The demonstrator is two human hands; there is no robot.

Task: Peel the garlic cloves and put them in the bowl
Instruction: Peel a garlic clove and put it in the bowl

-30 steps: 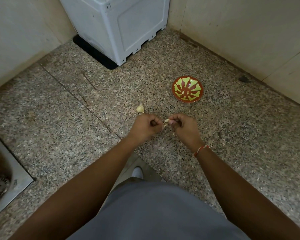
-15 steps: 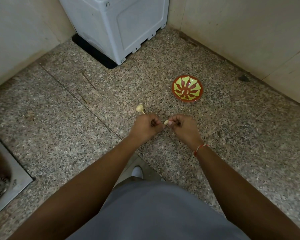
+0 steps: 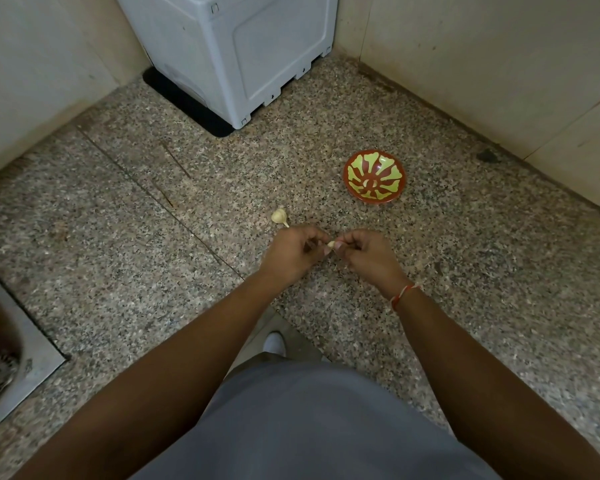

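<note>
A small pale garlic clove is pinched between the fingertips of my left hand and my right hand, just above the speckled stone counter. Most of the clove is hidden by my fingers. A garlic bulb with a short stem lies on the counter just beyond my left hand, apart from it. The red bowl with a green leaf pattern stands further back to the right, and I see nothing in it.
A grey plastic appliance on a black mat fills the back corner. Beige walls run along the left and right. A steel sink is set into the counter at the left edge. A white shoe shows below the counter's front edge.
My two hands have stayed together with the clove between them, the fingers shifting only slightly. The bulb and the bowl have not moved.
</note>
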